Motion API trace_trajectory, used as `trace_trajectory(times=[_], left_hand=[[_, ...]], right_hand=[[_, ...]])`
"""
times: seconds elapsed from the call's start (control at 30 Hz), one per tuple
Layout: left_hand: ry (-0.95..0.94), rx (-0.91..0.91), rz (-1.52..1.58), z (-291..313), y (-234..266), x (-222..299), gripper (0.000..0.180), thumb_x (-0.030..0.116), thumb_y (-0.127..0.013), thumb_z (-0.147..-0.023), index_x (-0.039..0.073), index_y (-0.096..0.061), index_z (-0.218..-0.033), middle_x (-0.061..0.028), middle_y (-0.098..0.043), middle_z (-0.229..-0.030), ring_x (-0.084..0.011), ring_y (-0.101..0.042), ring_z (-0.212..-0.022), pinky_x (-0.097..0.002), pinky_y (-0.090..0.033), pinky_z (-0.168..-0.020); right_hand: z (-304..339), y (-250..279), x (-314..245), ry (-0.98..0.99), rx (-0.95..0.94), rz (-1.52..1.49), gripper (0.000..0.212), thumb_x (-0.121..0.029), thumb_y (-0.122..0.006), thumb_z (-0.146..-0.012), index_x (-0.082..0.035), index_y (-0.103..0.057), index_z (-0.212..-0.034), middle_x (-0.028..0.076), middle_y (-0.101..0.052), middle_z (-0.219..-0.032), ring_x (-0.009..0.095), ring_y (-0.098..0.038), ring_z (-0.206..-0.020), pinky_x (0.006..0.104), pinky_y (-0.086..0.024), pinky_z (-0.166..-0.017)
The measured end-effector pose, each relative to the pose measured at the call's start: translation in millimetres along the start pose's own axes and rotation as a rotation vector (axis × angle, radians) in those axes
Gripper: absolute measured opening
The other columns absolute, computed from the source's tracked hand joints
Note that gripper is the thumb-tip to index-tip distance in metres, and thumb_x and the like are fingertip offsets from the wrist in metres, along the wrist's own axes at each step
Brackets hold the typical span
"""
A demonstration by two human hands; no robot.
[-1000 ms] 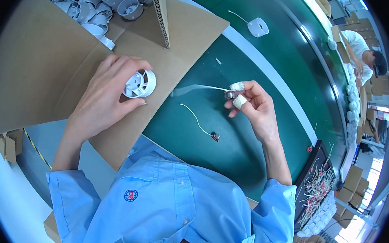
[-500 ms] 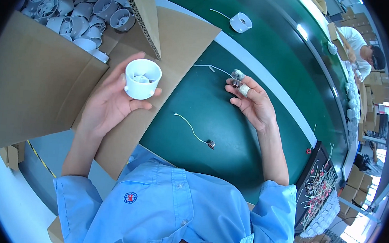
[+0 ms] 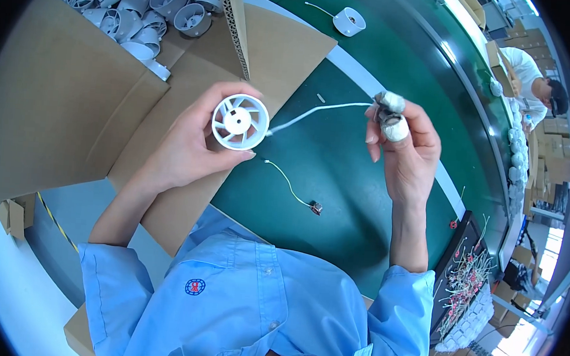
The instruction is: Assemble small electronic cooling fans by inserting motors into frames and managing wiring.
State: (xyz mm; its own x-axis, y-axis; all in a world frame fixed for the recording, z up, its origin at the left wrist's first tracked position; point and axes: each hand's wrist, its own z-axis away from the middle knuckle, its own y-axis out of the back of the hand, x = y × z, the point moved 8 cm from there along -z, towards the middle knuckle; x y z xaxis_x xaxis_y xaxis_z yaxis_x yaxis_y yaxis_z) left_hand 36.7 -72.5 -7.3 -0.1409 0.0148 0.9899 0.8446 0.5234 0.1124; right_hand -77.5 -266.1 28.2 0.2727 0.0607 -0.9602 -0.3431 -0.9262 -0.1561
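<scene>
Head view: the left hand (image 3: 192, 142) grips a white spoked housing (image 3: 239, 122) over the cardboard (image 3: 284, 42); the right hand (image 3: 409, 144), its thumb and a finger wrapped, pinches a white lead (image 3: 316, 110) whose far end reaches the housing's edge. One wired part (image 3: 315, 208) lies nearer the body on the green table (image 3: 281, 227).

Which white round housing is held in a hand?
The spoked housing in the left hand; the housings in the box and the lone housing on the green surface are not held.
</scene>
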Motion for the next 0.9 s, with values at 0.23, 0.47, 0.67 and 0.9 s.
trace_trajectory(times=[0.23, 0.47, 0.67, 0.9], left_hand=[[0.005, 0.053, -0.137, 1, -5, 5, 0.060, 0.000, -0.072, -0.066, 0.009, -0.048, -0.120, -0.0052, -0.050, -0.116, -0.0174, -0.051, -0.110, -0.0295, -0.041, -0.093], [0.003, 0.047, -0.129, -1, -2, 5, 0.063, 0.002, -0.074, -0.065, 0.009, -0.047, -0.121, -0.0061, -0.049, -0.116, -0.0176, -0.050, -0.111, -0.0296, -0.041, -0.093], [-0.006, 0.038, -0.103, -1, -3, 3, 0.063, 0.003, -0.074, -0.065, 0.009, -0.046, -0.122, -0.0061, -0.048, -0.117, -0.0179, -0.050, -0.110, -0.0297, -0.041, -0.093], [0.003, 0.048, -0.104, -1, -2, 6, 0.064, 0.003, -0.073, -0.066, 0.009, -0.045, -0.123, -0.0067, -0.048, -0.117, -0.0182, -0.050, -0.109, -0.0302, -0.041, -0.092]], right_hand=[[-11, -41, -36, 0.237, -0.145, 0.232, 0.027, -0.004, -0.061, -0.082, 0.004, -0.058, -0.108, 0.010, -0.058, -0.096, 0.012, -0.057, -0.076, 0.0204, -0.045, -0.057], [-15, -50, -27, 0.306, -0.168, 0.443, 0.027, -0.004, -0.062, -0.081, 0.003, -0.059, -0.107, 0.011, -0.058, -0.096, 0.014, -0.057, -0.077, 0.0225, -0.046, -0.061], [-19, -56, -17, 0.375, -0.207, 0.554, 0.028, -0.009, -0.062, -0.083, 0.003, -0.058, -0.108, 0.012, -0.057, -0.098, 0.015, -0.057, -0.081, 0.0218, -0.047, -0.064], [-16, -64, -27, 0.425, -0.197, 0.734, 0.025, -0.004, -0.063, -0.081, 0.002, -0.060, -0.105, 0.012, -0.057, -0.096, 0.017, -0.057, -0.080, 0.0257, -0.048, -0.065]])
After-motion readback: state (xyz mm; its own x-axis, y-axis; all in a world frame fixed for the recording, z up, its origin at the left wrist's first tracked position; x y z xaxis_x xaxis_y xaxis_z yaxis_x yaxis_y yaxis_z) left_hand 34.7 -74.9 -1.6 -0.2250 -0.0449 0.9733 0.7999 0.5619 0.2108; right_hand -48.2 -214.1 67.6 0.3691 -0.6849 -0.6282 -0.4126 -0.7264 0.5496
